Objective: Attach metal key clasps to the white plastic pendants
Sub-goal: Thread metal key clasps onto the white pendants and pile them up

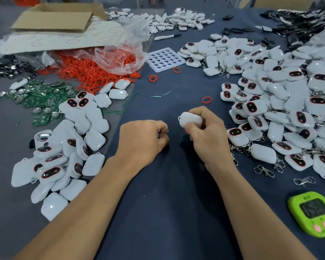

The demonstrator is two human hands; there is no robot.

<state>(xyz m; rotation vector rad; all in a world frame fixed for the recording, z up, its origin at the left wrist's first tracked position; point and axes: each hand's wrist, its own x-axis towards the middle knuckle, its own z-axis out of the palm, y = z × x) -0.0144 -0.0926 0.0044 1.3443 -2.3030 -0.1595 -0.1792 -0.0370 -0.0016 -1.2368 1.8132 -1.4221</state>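
Observation:
My right hand [206, 132] grips a white plastic pendant [190, 119], its small loop end turned to the left. My left hand [143, 139] is curled just left of it and pinches a small metal key clasp [162, 131], mostly hidden by the fingers. A gap separates the clasp from the pendant. A pile of white pendants without clasps [68, 147] lies to the left. A larger heap of pendants with clasps attached [281, 102] covers the right side. Loose metal clasps [265, 170] lie near my right forearm.
A green timer [315, 214] sits at the lower right. Red rubber rings [101, 72] spill from a plastic bag, beside green circuit boards [39, 98]. A white perforated tray [164, 60], a marker [167, 36] and a cardboard box [58, 17] lie farther back on the dark cloth [167, 184].

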